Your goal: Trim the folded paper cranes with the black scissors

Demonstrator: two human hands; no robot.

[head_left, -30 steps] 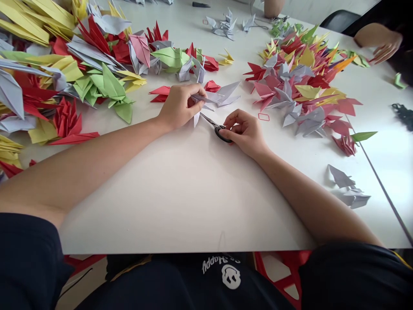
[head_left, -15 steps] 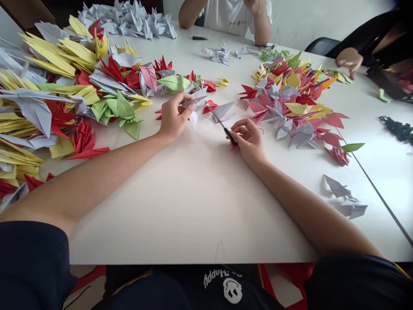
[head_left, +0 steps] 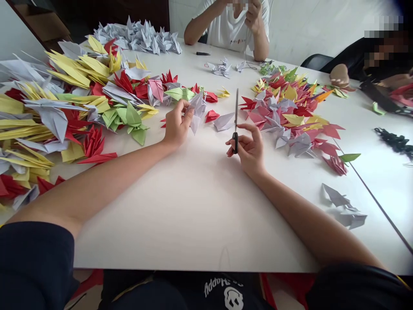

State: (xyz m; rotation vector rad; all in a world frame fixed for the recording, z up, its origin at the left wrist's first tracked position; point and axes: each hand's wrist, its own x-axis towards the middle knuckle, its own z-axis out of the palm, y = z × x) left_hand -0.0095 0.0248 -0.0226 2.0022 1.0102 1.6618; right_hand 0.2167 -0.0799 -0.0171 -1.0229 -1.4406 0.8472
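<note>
My left hand (head_left: 178, 122) is closed on a white paper crane (head_left: 196, 110), pinched between thumb and fingers above the table. In my right hand (head_left: 249, 148) are scissors (head_left: 235, 129) with black handles, their blades together and pointing away from me. Between the two hands lie a small red folded paper piece (head_left: 212, 115) and a white folded paper piece (head_left: 223, 122). A green paper crane (head_left: 179, 94) sits just beyond my left hand.
Folded cranes in yellow, red, white and green (head_left: 74, 103) heap up at the left. Another mixed pile (head_left: 290, 107) lies at the right, with white cranes (head_left: 138, 36) at the back. A person (head_left: 237, 26) sits opposite; a co-worker's hand (head_left: 339, 77) rests at the far right.
The scissors have swung away from the crane, from pointing left to pointing straight ahead. The crane in my left hand has turned to show more of its folds. The view has tilted up slightly.
</note>
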